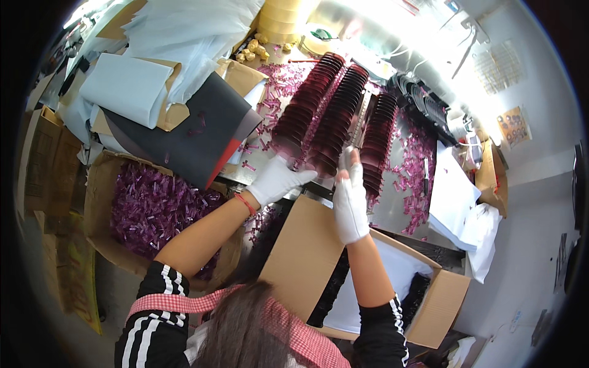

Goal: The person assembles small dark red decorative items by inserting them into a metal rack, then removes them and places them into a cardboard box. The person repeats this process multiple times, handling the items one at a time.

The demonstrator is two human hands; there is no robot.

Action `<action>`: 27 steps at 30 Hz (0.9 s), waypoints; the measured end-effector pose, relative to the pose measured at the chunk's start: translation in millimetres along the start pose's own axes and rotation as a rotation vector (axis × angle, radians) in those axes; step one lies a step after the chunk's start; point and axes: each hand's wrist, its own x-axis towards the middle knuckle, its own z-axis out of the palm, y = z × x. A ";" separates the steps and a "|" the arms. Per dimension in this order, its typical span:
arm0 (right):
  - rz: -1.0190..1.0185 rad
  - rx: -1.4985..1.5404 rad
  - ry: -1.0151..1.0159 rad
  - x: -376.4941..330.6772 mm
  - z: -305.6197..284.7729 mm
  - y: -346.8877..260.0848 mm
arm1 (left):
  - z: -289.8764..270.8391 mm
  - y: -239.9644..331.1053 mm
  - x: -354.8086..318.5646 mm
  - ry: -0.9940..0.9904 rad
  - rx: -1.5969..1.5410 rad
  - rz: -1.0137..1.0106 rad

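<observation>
Three long rows of thin, round, dark red translucent discs that look like lenses stand on edge on the metal table: a left row (308,101), a middle row (339,116) and a right row (380,135). My left hand (279,182), in a white glove, is at the near end of the left row. Its thumb stretches toward the middle row; its fingertips are partly lost against the discs. My right hand (350,199), also gloved with some fingertips bare, reaches up with fingers stretched between the middle and right rows. Neither hand visibly grips a disc.
Small purple plastic pieces (412,184) litter the table, and a carton (153,211) at left holds many more. Before me stands an open cardboard box (307,245) with black rows inside. Papers (451,190) lie at right, a black sheet (184,132) at left, tape rolls (285,21) behind.
</observation>
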 end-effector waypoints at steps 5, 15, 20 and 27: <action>0.147 0.156 0.133 51.0 2.4 1.2 | 2.9 -7.3 12.4 -0.101 -0.151 0.054; -0.176 0.180 0.433 132.9 -1.5 39.9 | 22.3 -24.2 16.9 0.119 0.641 0.204; -0.194 0.121 0.645 157.2 23.2 29.5 | 22.8 -8.9 9.4 0.194 0.649 0.189; -0.288 0.009 0.653 197.4 19.8 45.0 | 21.5 -13.1 13.9 0.153 0.673 0.149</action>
